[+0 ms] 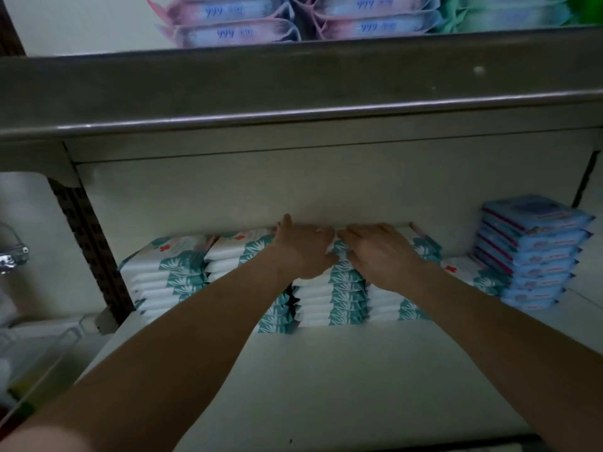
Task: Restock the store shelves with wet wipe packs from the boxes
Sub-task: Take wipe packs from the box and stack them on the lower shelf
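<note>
Several stacks of white and teal wet wipe packs (pixel 329 298) stand in a row at the back of a white shelf (pixel 326 370). My left hand (pixel 303 249) lies flat on top of the middle stack, thumb up against the back wall. My right hand (pixel 381 252) rests beside it on the same stack, fingers spread and pointing left. Both palms press down on the top packs. A single white and teal pack (pixel 470 272) lies flat to the right of the stacks.
A stack of blue wipe packs (pixel 532 252) stands at the shelf's right end. The grey shelf above (pixel 293 89) overhangs closely and carries pink-blue packs (pixel 228 21) and green ones (pixel 509 11). A brown perforated upright (pixel 88 243) bounds the left side.
</note>
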`<state>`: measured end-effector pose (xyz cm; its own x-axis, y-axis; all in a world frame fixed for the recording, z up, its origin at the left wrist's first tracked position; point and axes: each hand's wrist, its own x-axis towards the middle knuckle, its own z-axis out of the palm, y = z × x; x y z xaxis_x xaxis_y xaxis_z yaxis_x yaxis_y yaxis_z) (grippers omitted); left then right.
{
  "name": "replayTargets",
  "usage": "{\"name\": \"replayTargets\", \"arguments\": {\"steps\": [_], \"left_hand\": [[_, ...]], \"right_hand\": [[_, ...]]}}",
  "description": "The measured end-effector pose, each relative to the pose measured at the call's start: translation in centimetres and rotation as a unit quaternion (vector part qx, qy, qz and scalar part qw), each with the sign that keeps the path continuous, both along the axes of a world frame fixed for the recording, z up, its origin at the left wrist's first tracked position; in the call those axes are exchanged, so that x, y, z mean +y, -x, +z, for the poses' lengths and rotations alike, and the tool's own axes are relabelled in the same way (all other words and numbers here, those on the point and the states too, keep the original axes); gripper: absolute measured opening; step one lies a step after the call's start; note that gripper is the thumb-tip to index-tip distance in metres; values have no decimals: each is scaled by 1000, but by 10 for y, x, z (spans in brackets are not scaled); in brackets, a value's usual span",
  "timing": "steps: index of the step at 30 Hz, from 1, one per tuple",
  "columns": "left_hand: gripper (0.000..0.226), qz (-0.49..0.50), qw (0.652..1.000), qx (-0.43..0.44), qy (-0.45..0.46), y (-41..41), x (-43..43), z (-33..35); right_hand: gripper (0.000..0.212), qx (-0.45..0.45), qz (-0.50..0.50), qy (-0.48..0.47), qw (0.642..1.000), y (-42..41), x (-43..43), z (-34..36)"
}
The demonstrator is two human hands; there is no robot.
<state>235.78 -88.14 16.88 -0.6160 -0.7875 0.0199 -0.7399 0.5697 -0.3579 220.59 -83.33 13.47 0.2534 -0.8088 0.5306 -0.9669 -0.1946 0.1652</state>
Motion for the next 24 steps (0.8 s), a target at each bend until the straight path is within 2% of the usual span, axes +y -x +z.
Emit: {"name": "replayTargets", "arguments": {"steps": [2,4,6,8,11,13,15,19,24], "left_hand": [[63,-6,1000,-4,1,-1,-2,0],[68,-14,1000,-9,7,-4,-3,0],[77,-20,999,-24,9,-7,-3,0],[84,-23,999,-41,15,-8,-2,0],[84,-22,999,-44,19,-5,-1,1],[82,-22,999,-42,26,-3,-1,2],[82,-20,998,-45,33,-2,-1,2],[82,-11,997,-51,55,-1,-2,-2],[92,-15,997,-55,52,-5,-1,-2]], "right_hand": [[34,-21,7,8,1000,1,16,2],[31,-54,35,-6,998,-4,38,-1],[32,-115,69,-105,985,-14,56,-10],[34,-171,58,-214,960,-23,63,-26],[38,-202,11,-361,910,-33,52,-48],[38,-197,-8,-422,885,-37,40,-58],[28,-191,-17,-430,882,-42,29,-64],[38,-191,-61,-384,901,-47,9,-65],[35,-204,-42,-416,885,-41,7,-55]]}}
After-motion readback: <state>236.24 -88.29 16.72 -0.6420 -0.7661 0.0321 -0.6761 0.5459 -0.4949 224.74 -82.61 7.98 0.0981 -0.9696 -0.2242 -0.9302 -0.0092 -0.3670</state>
